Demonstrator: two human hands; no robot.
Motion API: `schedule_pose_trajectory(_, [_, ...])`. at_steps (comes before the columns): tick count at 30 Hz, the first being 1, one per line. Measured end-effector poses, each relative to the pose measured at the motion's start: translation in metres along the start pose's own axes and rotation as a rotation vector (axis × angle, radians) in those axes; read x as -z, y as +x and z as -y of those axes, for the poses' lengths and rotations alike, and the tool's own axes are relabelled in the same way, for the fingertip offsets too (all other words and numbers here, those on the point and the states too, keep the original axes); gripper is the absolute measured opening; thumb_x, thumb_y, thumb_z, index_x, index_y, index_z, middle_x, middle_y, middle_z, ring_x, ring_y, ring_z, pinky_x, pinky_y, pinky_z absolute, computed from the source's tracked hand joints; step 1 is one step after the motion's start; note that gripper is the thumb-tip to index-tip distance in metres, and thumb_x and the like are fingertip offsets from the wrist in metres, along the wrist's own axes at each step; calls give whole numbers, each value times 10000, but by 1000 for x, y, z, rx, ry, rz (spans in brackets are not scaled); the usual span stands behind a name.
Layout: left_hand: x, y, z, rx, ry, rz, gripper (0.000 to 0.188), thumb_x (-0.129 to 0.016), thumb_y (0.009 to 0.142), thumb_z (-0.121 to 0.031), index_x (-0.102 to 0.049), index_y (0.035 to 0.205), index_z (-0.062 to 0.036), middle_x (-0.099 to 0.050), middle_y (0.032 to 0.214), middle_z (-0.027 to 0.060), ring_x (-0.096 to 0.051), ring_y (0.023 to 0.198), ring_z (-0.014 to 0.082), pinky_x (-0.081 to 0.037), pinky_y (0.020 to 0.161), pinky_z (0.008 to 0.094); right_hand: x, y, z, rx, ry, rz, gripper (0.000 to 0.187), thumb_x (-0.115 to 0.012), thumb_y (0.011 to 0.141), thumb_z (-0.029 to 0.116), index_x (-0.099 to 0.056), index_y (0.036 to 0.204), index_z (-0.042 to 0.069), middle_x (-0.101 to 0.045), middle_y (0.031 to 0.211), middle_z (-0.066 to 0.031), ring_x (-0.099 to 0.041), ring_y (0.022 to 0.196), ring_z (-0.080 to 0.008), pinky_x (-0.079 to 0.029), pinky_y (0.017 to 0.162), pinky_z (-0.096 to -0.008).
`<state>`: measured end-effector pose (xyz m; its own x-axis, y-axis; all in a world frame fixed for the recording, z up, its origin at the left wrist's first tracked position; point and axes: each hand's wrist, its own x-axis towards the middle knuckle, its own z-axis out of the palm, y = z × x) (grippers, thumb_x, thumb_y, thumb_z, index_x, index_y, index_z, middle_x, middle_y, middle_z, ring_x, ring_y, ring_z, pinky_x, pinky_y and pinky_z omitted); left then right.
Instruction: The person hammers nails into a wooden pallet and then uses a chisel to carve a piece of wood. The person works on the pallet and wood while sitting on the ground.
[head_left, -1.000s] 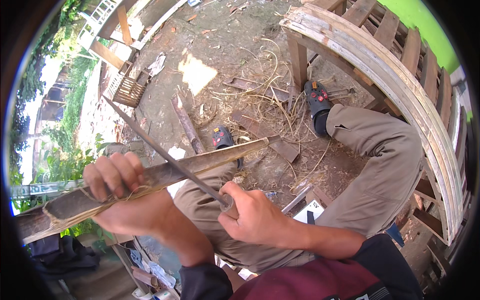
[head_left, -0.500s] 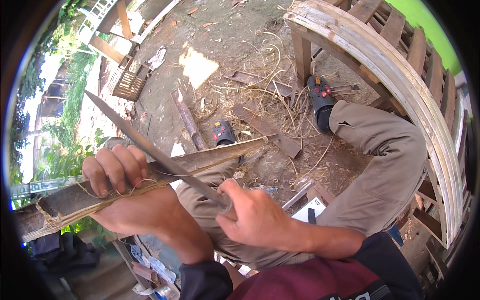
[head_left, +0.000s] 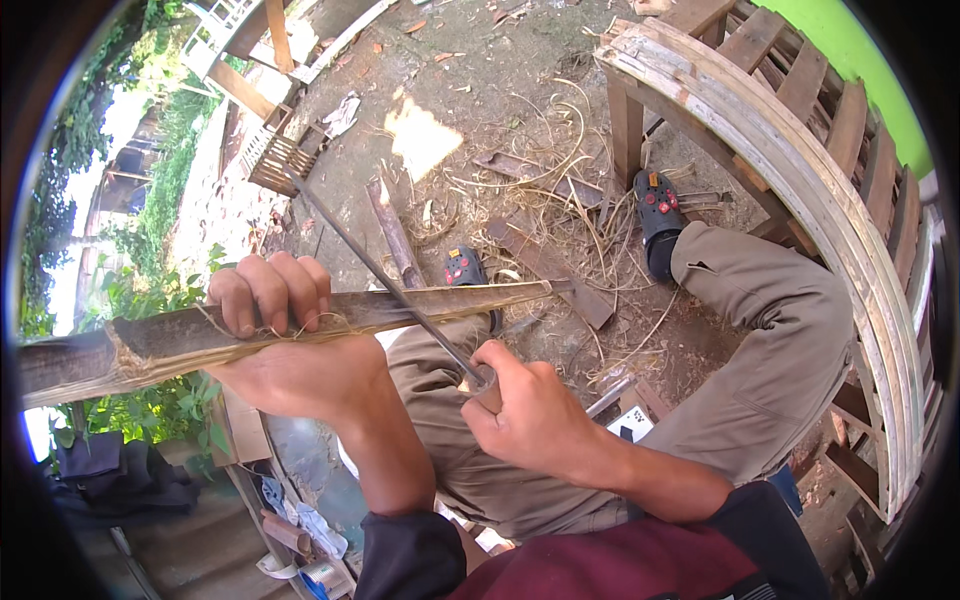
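Observation:
A long split length of bamboo (head_left: 450, 303), brown on its face with frayed pale fibres along the near edge, lies across in front of me. My left hand (head_left: 305, 378) is wrapped round it, fingers curled over the far side. In my right hand (head_left: 540, 415) is the handle of a long knife (head_left: 375, 268). The thin dark blade slants up and left, crossing over the bamboo to the right of my left hand; whether its edge touches the bamboo I cannot tell. A loose fibre curls beside my left fingers.
Dried strips (head_left: 590, 225) and dark bamboo pieces (head_left: 550, 270) litter the ground between my feet. At the right stands a slatted wooden bench (head_left: 740, 105). A basket (head_left: 280, 160) sits at the far left. Dark cloth (head_left: 125, 480) lies at the lower left.
The blade has swung steeper, its tip moving right, and it now appears narrower. Both hands sit slightly farther right in view, with the bamboo still in my left. The whole view has shifted a little.

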<state>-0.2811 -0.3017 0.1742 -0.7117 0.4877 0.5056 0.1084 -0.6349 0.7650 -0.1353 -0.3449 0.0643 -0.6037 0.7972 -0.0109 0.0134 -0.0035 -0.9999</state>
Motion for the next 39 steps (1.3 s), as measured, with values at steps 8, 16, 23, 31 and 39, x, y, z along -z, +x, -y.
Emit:
schedule_pose_trajectory(8, [1, 0, -4, 6, 55, 0, 418, -340, 1046, -456, -329, 754, -157, -302, 678, -4, -302, 656, 125, -312, 654, 282, -3, 4, -7, -11, -103, -27, 278, -704, 824, 88, -552, 1035, -8, -598, 552, -183, -674, 585, -403, -514, 534, -460])
schedule_pose_trajectory(16, [-6, 4, 5, -97, 147, -154, 473, -337, 1053, -515, -344, 772, -134, -329, 758, 25, -350, 746, 161, -346, 740, 304, 4, 5, 2, -5, -99, -34, 301, -703, 817, 96, -555, 1051, -20, -608, 565, -193, -671, 609, -428, -522, 557, -482])
schedule_pose_trajectory(23, [-2, -15, -4, -98, 55, 63, 399, -256, 1045, -424, -324, 762, -152, -321, 739, 18, -331, 741, 146, -359, 777, 324, 9, -4, 4, -71, -130, 3, 329, -677, 834, 121, -530, 1070, -55, -645, 666, -270, -683, 702, -468, -558, 657, -553])
schedule_pose_trajectory(31, [-6, -23, -7, -85, 94, 6, 357, -290, 1016, -403, -303, 754, -161, -284, 728, 3, -300, 717, 136, -350, 808, 314, 12, 2, 15, -53, -66, 23, 288, -643, 845, 105, -527, 1056, -55, -643, 653, -262, -669, 678, -475, -552, 641, -545])
schedule_pose_trajectory(39, [-3, -22, -5, -116, 140, 54, 357, -326, 1017, -408, -320, 763, -157, -284, 741, -3, -302, 734, 135, -346, 793, 309, 16, 0, 12, 44, -116, -6, 296, -682, 823, 96, -550, 1017, -85, -617, 597, -245, -670, 615, -428, -522, 582, -496])
